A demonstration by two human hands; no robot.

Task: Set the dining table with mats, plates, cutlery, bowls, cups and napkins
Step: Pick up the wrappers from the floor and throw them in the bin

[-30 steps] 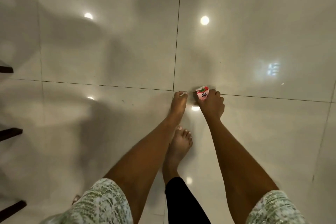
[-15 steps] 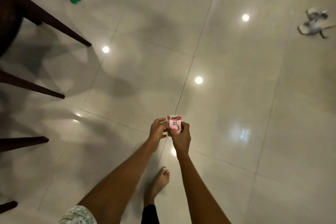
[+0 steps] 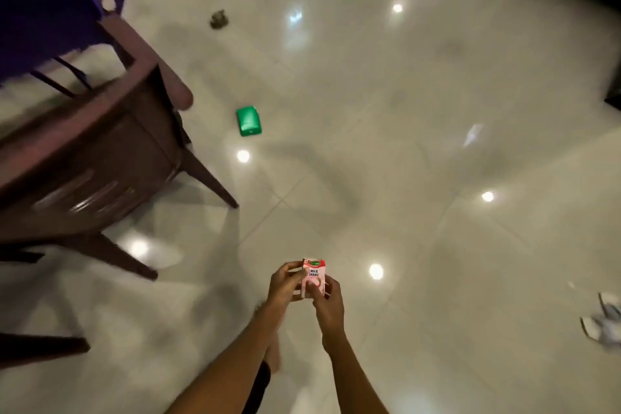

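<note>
**Carton lifted off the floor, table still unlaid**

A glossy pale tiled floor (image 3: 420, 144) fills the view, dotted with lamp reflections. A second ago the right hand was down at a tile joint gripping a small pink milkshake carton (image 3: 314, 276); now the carton is raised upright in front of the person, well clear of the tiles, the left hand (image 3: 284, 284) and right hand (image 3: 327, 302) both curled round its sides. That looks like a stray item recovered rather than a step of the setting itself: no mats, plates, cutlery, bowls, cups or napkins are in sight.

A green carton (image 3: 248, 121) lies on the floor beyond, near the front leg of a dark wooden chair (image 3: 100, 151). Behind the chair, at the upper left corner, hangs a purple cloth (image 3: 50, 0), probably the table's. The chair stands between the person and that edge; sandals (image 3: 605, 323) lie at the right.
</note>
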